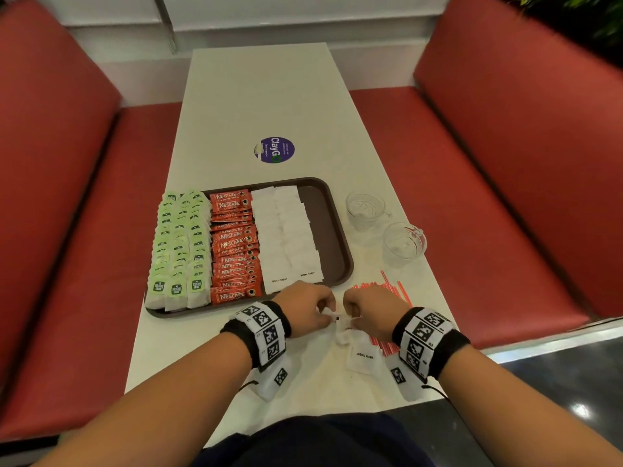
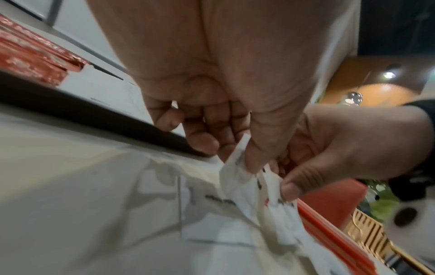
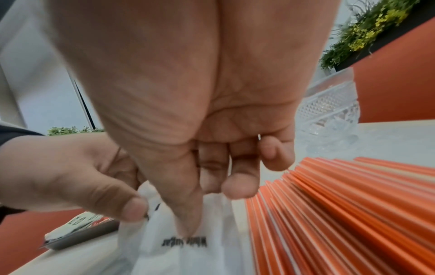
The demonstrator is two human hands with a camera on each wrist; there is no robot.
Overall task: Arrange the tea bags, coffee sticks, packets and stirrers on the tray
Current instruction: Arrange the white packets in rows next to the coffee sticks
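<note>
A brown tray holds rows of green tea bags, red coffee sticks and white sugar packets. Just in front of the tray, my left hand and right hand both pinch a small bunch of white sugar packets above the table. The wrist views show thumb and fingers of each hand curled on the packets. More sugar packets lie on the table under my right wrist. Orange stirrers lie beside my right hand.
Two clear glass cups stand right of the tray on the white table. A round purple sticker lies behind the tray. Red bench seats flank the table on both sides. The tray's right strip is bare.
</note>
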